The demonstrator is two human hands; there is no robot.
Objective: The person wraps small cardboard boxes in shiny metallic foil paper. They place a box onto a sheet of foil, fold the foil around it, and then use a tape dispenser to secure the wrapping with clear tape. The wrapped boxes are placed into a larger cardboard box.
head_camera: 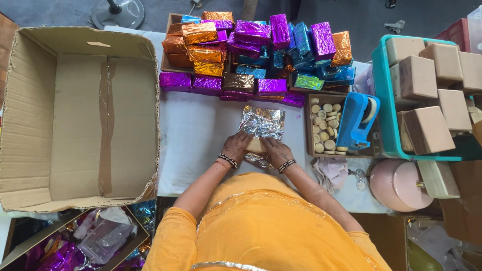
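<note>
On the white table (196, 135) we press both hands — left hand (236, 147), right hand (273, 149) — flat, fingers together, on a block (255, 145) over silver foil (262, 122).

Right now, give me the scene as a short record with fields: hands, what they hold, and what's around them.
left hand: on the left side of the tan block, bare, bangles at the wrist
right hand: on the block's right side
block: lies on the silver foil sheet, partly hidden by the hands
surface: white table cover
behind the foil: pile of foil-wrapped blocks, purple, orange, blue
left of person: open cardboard box
right of person: blue tape dispenser over a tray of small round pieces; teal crate of unwrapped blocks
</note>
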